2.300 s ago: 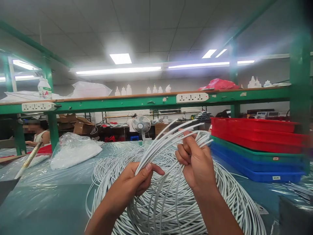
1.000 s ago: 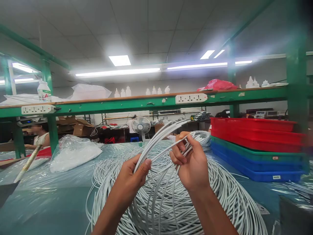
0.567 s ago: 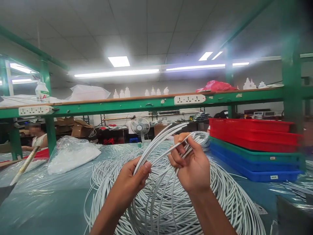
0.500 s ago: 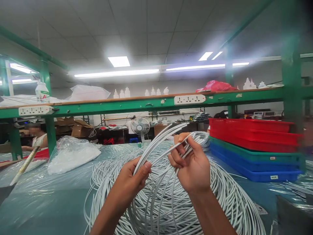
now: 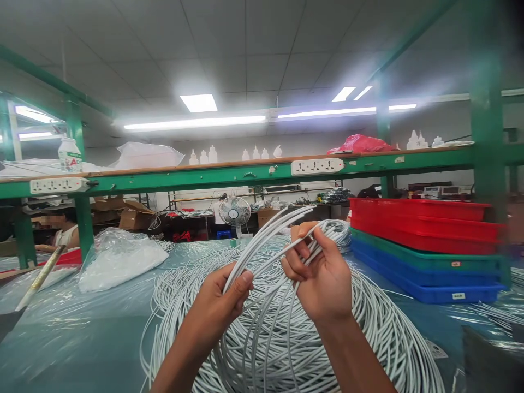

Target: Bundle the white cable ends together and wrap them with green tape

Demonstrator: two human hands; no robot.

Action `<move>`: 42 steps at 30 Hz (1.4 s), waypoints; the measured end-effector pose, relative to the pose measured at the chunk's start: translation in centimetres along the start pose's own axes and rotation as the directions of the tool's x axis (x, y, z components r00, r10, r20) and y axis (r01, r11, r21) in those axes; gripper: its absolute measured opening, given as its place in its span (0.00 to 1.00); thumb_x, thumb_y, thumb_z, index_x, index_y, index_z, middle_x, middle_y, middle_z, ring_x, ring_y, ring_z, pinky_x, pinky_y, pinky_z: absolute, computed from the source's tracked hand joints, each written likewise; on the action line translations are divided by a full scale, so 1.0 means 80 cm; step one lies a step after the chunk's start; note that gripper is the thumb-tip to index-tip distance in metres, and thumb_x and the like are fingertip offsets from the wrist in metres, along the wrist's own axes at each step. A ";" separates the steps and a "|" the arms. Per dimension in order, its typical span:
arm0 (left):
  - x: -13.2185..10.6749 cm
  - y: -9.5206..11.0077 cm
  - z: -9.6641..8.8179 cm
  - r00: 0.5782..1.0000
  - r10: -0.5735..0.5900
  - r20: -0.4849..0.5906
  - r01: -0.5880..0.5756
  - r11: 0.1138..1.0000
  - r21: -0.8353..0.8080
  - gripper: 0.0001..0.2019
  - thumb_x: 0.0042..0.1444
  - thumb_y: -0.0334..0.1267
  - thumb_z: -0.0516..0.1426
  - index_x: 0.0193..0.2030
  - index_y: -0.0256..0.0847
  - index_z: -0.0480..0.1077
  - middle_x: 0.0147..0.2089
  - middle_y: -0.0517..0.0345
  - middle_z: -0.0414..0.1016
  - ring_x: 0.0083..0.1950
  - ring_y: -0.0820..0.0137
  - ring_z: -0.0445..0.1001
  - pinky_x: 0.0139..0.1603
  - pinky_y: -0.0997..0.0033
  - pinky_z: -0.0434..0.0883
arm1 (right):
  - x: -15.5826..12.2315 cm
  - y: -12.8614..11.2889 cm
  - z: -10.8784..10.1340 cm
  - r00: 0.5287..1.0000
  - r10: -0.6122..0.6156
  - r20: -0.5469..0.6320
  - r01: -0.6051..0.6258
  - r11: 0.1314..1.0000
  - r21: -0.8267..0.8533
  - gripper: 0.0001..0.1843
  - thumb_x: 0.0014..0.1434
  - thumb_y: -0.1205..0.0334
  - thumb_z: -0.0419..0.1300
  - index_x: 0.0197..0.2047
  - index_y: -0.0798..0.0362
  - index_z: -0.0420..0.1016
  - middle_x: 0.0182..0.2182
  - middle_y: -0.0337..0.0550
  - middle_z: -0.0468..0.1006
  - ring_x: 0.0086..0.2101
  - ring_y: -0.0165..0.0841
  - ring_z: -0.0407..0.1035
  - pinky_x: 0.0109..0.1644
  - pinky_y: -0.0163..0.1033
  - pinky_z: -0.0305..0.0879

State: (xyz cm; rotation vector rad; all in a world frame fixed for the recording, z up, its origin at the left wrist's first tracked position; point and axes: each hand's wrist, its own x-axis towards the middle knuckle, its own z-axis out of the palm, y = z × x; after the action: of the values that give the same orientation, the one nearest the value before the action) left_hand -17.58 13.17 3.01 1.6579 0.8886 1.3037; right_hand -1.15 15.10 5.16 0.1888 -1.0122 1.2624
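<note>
White cables [image 5: 266,234] pinched in left hand [image 5: 221,305], gripped in right hand [image 5: 323,278], raised over coil [image 5: 380,327], trays [image 5: 426,240] nearby

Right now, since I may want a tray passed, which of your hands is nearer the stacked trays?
Right. The right hand holds cables just left of the trays; the left hand grips cables farther left.
</note>
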 end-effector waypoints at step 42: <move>0.000 -0.004 -0.005 0.980 0.199 0.022 -0.193 0.912 0.362 0.17 0.66 0.51 0.47 0.38 0.42 0.69 0.39 0.59 0.68 0.43 0.68 0.65 0.47 0.69 0.60 | 0.012 -0.001 -0.015 0.905 -0.177 -0.388 0.090 0.969 -0.230 0.11 0.55 0.58 0.66 0.34 0.54 0.69 0.22 0.28 0.52 0.16 0.18 0.42 0.15 0.27 0.42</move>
State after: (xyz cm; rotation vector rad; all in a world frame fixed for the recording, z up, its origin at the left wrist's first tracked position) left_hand -17.94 13.38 2.81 2.0720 1.0412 1.3454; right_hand -0.46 16.50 5.17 -0.1612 -0.7471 1.0060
